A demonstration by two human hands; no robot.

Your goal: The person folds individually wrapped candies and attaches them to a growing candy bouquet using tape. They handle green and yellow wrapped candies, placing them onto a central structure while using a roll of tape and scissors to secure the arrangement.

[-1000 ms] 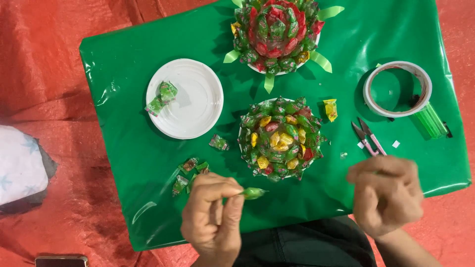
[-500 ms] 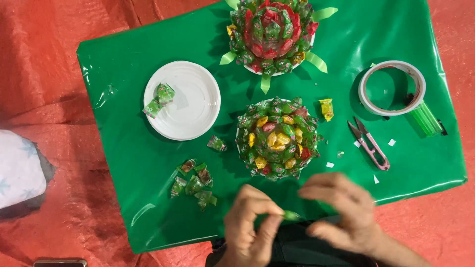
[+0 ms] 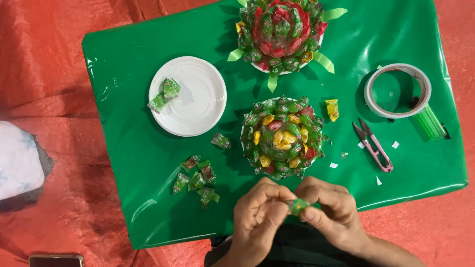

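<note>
Both hands meet at the near edge of the tabletop [image 3: 148,212], which is wrapped in glossy green sheet and stands on a red plastic floor covering [image 3: 44,74]. The left hand [image 3: 260,217] and the right hand [image 3: 329,210] are closed together on one small green wrapped candy [image 3: 298,205], pinched between thumbs and fingertips, one end in each hand. The candy is held just above the tabletop's front edge, directly below the nearer candy arrangement.

That nearer candy arrangement [image 3: 282,136] is a round dome of green, yellow and red wrapped candies sitting in the middle of the tabletop, just beyond the hands. A second candy arrangement [image 3: 279,32], with red candies at its centre, green ones around, and light green ribbon strips sticking out from under it, sits at the far edge.

To the left of the nearer dome lies a white disposable plate [image 3: 198,109] with two green candies [image 3: 165,94] near its left rim. A single green candy [image 3: 220,141] lies between the plate and the dome. A loose cluster of green candies [image 3: 197,181] rests on the tabletop to the left of the left hand. A yellow candy [image 3: 332,109] lies just right of the dome.

Further right are pink-handled thread snips [image 3: 374,146], a roll of clear tape [image 3: 397,90] and a translucent green stick-like item [image 3: 429,122] just beside the roll. Small white scraps [image 3: 395,145] are scattered near the snips. On the floor, a white patterned cloth [image 3: 17,160] lies at the left, and a phone [image 3: 55,260] shows at the bottom edge.
</note>
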